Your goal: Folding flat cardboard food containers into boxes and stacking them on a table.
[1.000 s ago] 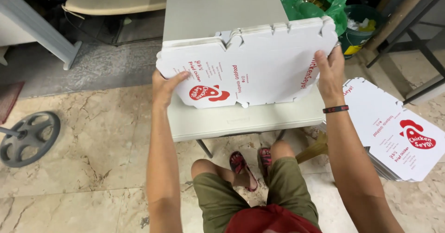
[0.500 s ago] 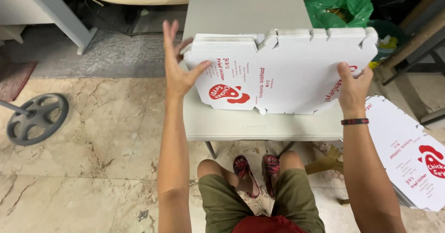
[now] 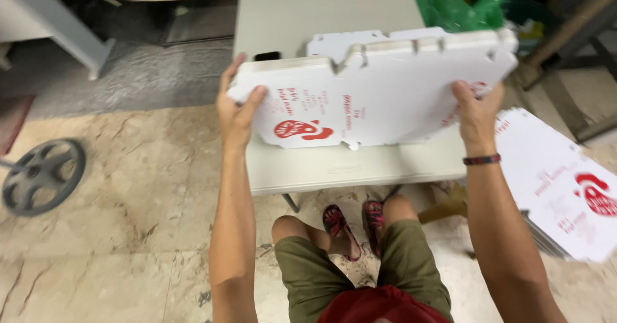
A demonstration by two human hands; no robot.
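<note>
Gripping a flat white pizza box with red print, the left hand clasps its left edge and the right hand its right edge, just above the grey table. Its contents are hidden. Right of the table lies a stack of flat boxes.

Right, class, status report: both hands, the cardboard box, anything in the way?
Left hand grips the box's left edge; right hand grips its right edge. White cardboard box held flat-folded over the grey table. Nothing blocking; stack of flat boxes sits at right.
</note>
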